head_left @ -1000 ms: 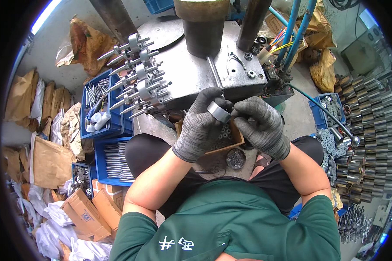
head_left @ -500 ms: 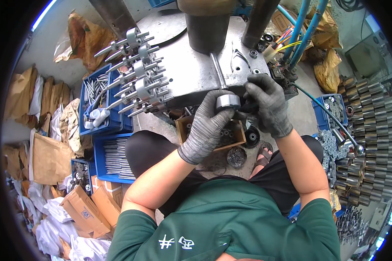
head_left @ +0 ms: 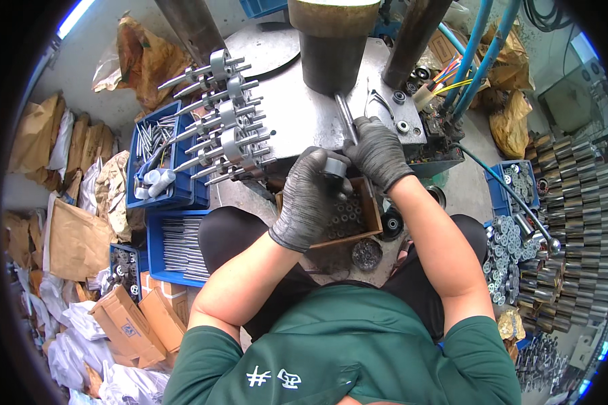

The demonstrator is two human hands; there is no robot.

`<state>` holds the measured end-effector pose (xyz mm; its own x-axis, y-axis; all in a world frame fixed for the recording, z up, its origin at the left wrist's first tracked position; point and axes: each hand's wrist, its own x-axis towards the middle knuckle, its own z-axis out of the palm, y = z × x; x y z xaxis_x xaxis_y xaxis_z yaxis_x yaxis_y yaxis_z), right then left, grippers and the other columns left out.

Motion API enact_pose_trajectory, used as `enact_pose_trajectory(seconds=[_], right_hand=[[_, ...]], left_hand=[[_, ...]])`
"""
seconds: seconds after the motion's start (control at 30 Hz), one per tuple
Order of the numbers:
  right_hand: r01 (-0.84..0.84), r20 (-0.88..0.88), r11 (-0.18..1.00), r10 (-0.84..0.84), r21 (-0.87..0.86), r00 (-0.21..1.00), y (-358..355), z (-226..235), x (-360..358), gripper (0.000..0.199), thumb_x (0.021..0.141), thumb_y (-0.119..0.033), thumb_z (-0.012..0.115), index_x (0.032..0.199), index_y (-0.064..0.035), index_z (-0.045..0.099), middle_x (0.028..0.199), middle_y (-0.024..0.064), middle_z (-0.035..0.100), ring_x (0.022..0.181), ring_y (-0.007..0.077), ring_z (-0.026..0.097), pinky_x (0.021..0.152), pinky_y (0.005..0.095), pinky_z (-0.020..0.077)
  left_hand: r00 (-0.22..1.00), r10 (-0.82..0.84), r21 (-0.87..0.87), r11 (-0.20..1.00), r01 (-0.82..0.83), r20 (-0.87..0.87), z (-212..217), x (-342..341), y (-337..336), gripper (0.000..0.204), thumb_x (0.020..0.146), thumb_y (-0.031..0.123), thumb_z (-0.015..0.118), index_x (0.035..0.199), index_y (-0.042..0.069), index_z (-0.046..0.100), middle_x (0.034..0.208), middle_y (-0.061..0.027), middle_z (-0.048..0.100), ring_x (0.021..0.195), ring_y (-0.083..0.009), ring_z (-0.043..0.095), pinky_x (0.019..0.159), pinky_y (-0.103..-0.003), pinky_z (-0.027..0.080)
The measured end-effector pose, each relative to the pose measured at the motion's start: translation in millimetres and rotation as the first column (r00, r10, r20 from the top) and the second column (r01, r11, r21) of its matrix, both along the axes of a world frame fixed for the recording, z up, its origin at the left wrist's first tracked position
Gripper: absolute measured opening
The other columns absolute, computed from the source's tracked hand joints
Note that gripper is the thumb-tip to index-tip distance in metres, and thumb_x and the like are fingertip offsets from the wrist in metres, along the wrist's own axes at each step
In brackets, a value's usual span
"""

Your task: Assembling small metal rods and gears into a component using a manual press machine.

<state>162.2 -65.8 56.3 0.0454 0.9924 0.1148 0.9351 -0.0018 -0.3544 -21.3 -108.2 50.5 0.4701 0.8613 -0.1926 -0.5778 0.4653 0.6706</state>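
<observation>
My left hand (head_left: 311,196), in a grey glove, grips a small round metal part (head_left: 334,167) above a brown box of similar parts (head_left: 366,210). My right hand (head_left: 378,152), also gloved, pinches a thin steel shaft (head_left: 344,116) that sticks up toward the dark press cylinder (head_left: 331,40). Both hands meet at the front edge of the grey machine plate (head_left: 304,118). The shaft's lower end is hidden between the gloves.
A pile of shafts with round hubs (head_left: 226,128) lies on the plate's left. Blue bins (head_left: 157,165) of rods stand left of my lap. Stacked metal cylinders (head_left: 574,202) fill the right. Paper bags and cardboard boxes (head_left: 128,317) crowd the floor at left.
Both hands rose from above the brown box to the machine plate, carrying the round part and shaft up under the press cylinder.
</observation>
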Motion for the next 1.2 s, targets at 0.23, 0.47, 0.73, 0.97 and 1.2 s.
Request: enact_pose_trajectory(seconds=[0.23,0.47,0.73,0.97,1.2], right_hand=[[-0.127,-0.909,0.901,-0.402,-0.414,0.108,-39.0,5.6,27.1,0.015,0.093,-0.012,0.058,0.096,0.0015,0.064,0.076,0.0076,0.064,0.061,0.0154,0.065,0.05,0.026,0.0528],[-0.081,-0.889,0.921,-0.341,-0.381,0.306,-97.7,51.0,27.5,0.04,0.108,-0.032,0.051,0.131,0.0008,0.056,0.078,0.0021,0.06,0.057,0.0098,0.057,0.05,0.0214,0.0465],[-0.254,-0.499,0.891,0.425,0.375,0.755,-146.3,67.5,35.0,0.059,0.101,-0.003,0.058,0.156,0.0016,0.037,0.127,0.0205,0.068,0.108,0.0241,0.071,0.085,0.0361,0.0571],[-0.287,-0.287,0.921,0.359,0.263,0.888,-137.9,75.9,17.9,0.061,0.098,-0.007,0.062,0.156,-0.0061,0.041,0.111,0.0239,0.07,0.089,0.038,0.072,0.08,0.0424,0.059],[-0.162,-0.725,0.974,0.226,0.158,0.65,-141.5,63.0,22.3,0.057,0.097,-0.008,0.061,0.152,-0.007,0.046,0.101,0.0155,0.072,0.083,0.0275,0.072,0.074,0.0351,0.0587]], left_hand=[[0.993,0.094,0.0,0.996,-0.094,0.069,27.5,6.3,-3.9,0.033,0.103,0.022,0.061,0.126,0.001,0.052,0.109,-0.0139,0.067,0.083,-0.0227,0.072,0.071,-0.033,0.061],[0.957,0.184,0.385,0.919,-0.087,-0.222,24.6,10.5,-7.7,0.038,0.098,0.008,0.07,0.132,0.002,0.054,0.112,-0.0137,0.069,0.095,-0.0236,0.074,0.084,-0.034,0.062],[0.904,0.251,0.477,0.877,-0.061,-0.347,23.5,21.1,-10.2,0.035,0.086,-0.002,0.078,0.118,0.003,0.063,0.105,-0.0049,0.07,0.1,-0.012,0.065,0.09,-0.03,0.055],[0.846,0.338,0.601,0.799,-0.026,-0.412,4.6,26.7,-13.8,0.033,0.084,-0.003,0.079,0.113,0.003,0.065,0.102,-0.0057,0.069,0.093,-0.0135,0.066,0.082,-0.03,0.056],[0.727,0.531,0.852,0.504,0.141,-0.435,18.3,22.2,-9.1,0.039,0.079,-0.004,0.082,0.115,0.002,0.066,0.098,-0.0066,0.068,0.092,-0.0164,0.066,0.082,-0.033,0.056]])
